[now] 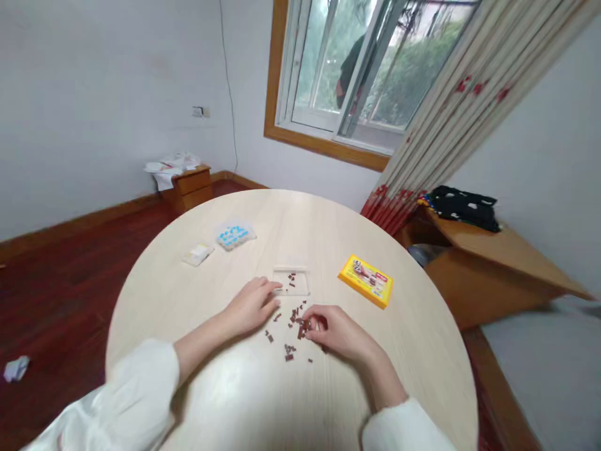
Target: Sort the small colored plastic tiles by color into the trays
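Table [225,401]: in the head view, round, pale, smooth, with faint wood grain and a soft sheen.
Brown pieces [289,357]: small, hard-edged, blocky, some longer than others; loosely scattered on the table between the hands, densest by the right fingertips, with a few inside the clear tray.
Clear tray [308,283]: thin-walled, transparent, rectangular, just beyond the scatter.
Left hand [253,305]: fingers loosely spread, reaching the tray's near left corner.
Right hand [335,329]: thumb and fingers drawn narrow at the pieces; whether one is pinched, I cannot tell.
Yellow box [365,280]: flat, printed, right of the tray.
Plastic packets [235,235]: translucent, one with blue markings, lying far left.
Sleeves [141,388]: white, softly gathered.
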